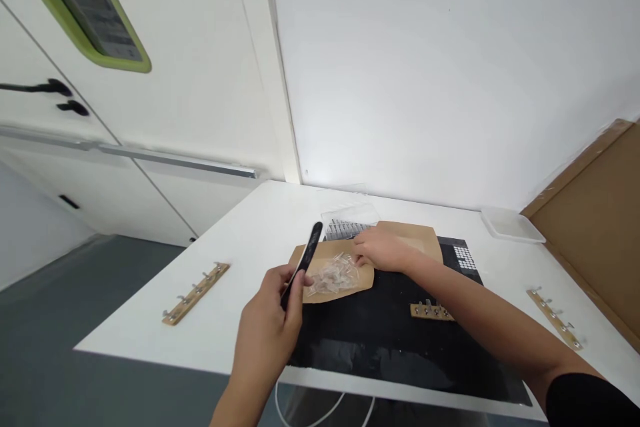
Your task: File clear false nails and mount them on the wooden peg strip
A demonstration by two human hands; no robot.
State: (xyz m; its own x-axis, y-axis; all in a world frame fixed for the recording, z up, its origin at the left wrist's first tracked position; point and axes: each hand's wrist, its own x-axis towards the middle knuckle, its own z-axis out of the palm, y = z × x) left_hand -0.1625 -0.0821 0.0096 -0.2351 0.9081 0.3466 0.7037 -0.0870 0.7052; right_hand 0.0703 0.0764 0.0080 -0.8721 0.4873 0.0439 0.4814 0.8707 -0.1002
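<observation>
My left hand (pixel 280 300) is closed around a black nail file (pixel 309 250), which points up and away, its near end hidden in the fingers. Before it lies a brown paper tray (pixel 367 278) with a heap of clear nail tips (pixel 334 273). My right hand (pixel 377 248) reaches over that tray's right side, fingers drawn together beside the heap. Whatever is between those fingertips is hidden. Behind the right wrist sits a second brown paper tray (pixel 425 237). A wooden strip with clear tips on small stands (pixel 425 311) lies on the black mat (pixel 360 327), partly behind my right forearm.
Similar wooden strips with tips lie on the white table at the left (pixel 197 295) and right (pixel 555 320). A sheet of white dots (pixel 465 257) is on the mat. At the back right are a clear plastic tray (pixel 513 225) and a cardboard box (pixel 595 213).
</observation>
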